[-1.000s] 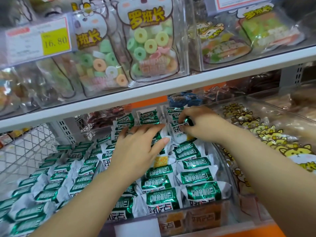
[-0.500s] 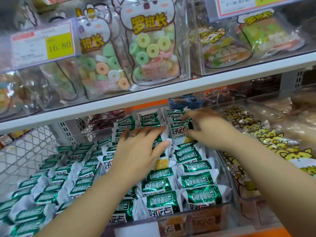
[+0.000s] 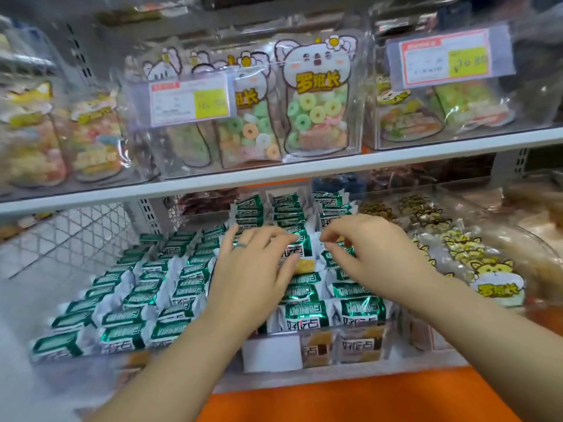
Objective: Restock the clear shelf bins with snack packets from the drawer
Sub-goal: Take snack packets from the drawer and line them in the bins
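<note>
Head view: below a white shelf (image 3: 274, 175), a clear bin (image 3: 350, 372) holds green snack packets (image 3: 307, 315). The left hand (image 3: 253, 278) rests on them, fingers loose. The right hand (image 3: 371, 263) curls above them, its hold not clear.

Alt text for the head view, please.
A left hand and right hand reach into a clear bin of green packets, fingers curled at one upright packet between them; grip unclear. Candy bags fill the shelf above.
</note>
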### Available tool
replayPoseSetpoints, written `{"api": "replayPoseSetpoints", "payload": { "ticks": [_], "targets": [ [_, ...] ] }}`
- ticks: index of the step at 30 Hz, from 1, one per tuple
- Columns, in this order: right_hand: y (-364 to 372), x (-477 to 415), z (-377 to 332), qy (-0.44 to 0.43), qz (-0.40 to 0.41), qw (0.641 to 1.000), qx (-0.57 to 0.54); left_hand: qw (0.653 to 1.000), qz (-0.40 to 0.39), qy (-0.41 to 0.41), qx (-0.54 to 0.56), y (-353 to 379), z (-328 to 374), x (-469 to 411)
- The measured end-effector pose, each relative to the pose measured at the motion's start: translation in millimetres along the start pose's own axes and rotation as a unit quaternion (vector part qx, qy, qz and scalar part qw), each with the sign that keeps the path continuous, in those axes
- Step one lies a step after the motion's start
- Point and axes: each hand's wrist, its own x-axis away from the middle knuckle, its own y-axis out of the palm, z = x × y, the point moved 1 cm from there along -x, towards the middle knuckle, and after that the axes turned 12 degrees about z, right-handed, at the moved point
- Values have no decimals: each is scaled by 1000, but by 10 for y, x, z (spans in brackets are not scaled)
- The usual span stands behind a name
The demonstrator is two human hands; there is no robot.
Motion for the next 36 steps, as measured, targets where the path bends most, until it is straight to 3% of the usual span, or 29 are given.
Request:
{"api": "replayPoseSetpoints", "payload": {
  "ticks": [4,9,16,19,28,33,36],
  "targets": [
    [-5,253,-489,-33,-15,998,-49,998,-7,59,13,-406,-273,568],
    [315,617,-1110,-37,-72,989,-123,991,-115,63,-18,-919,-964,1271],
    [1144,971,-1885,-34,-176,963,-199,952,-295,-73,20,-1149,-1800,2252],
    [1578,1139,-2102,-46,-251,946,-198,914,-374,-150,37,-998,-2050,2675],
    [2837,1985,-2119,-62,-503,839,-198,852,-423,-266,154,-638,-2241,3358],
    [3145,2545,-2039,-218,-609,750,-138,850,-375,-314,197,-598,-2225,3455],
    [3242,2758,-2070,-309,-590,734,-134,850,-365,-322,200,-568,-2221,3472]
  ]
}}
